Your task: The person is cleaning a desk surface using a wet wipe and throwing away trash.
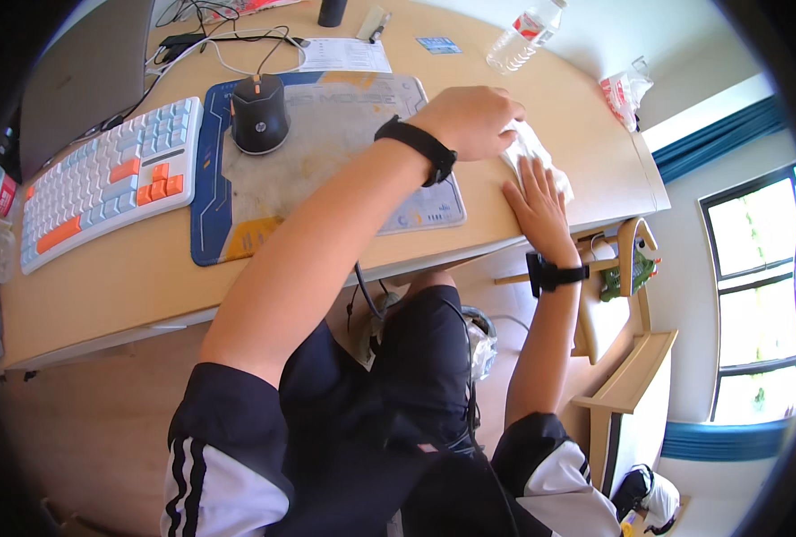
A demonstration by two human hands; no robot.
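Note:
My left hand (pixel 472 122) reaches across the mouse pad (pixel 317 168) to the desk's right part, its fingers curled on a white tissue or cloth (pixel 536 156). My right hand (pixel 539 201) lies flat with spread fingers on the near side of that white piece, pressing it to the wooden desk (pixel 478 201). Part of the white piece is hidden under both hands. A black wired mouse (pixel 260 115) rests on the pad's upper left. The white, blue and orange keyboard (pixel 112 178) stands left of the pad.
A plastic bottle (pixel 525 33) and a crumpled plastic bag (pixel 625 97) are at the desk's far right. Behind the pad are a printed paper (pixel 344 55), a blue card (pixel 438 45) and tangled cables. A laptop (pixel 82 80) stands at left. A wooden chair (pixel 599 322) is below right.

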